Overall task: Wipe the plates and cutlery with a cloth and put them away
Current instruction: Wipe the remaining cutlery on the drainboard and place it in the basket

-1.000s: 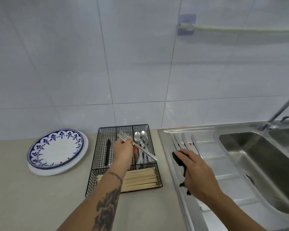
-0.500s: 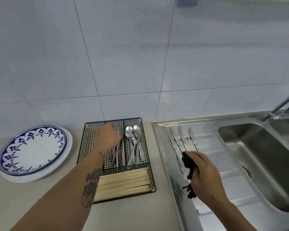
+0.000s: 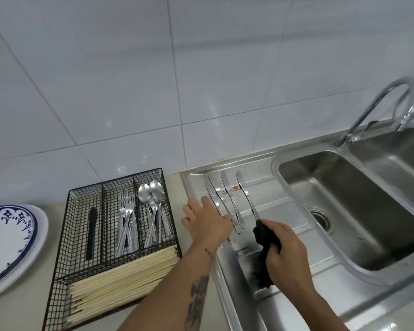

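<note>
Knives, four of them, lie side by side on the steel draining board in the head view, blades pointing to the far side. The left hand reaches over their near handles with fingers straight and spread, resting on or just above the leftmost ones; whether it touches them cannot be told. The right hand is just right of it, fingers curled tight around a black cloth that hangs down toward the board, close to the handle of the rightmost knife. Left of the board stands a black wire cutlery basket on the counter, holding forks, spoons, a dark knife and, in the near compartment, a bundle of chopsticks. At the far left edge sits a stack of plates, the top one white with a blue rim. The sink basin opens to the right
</note>
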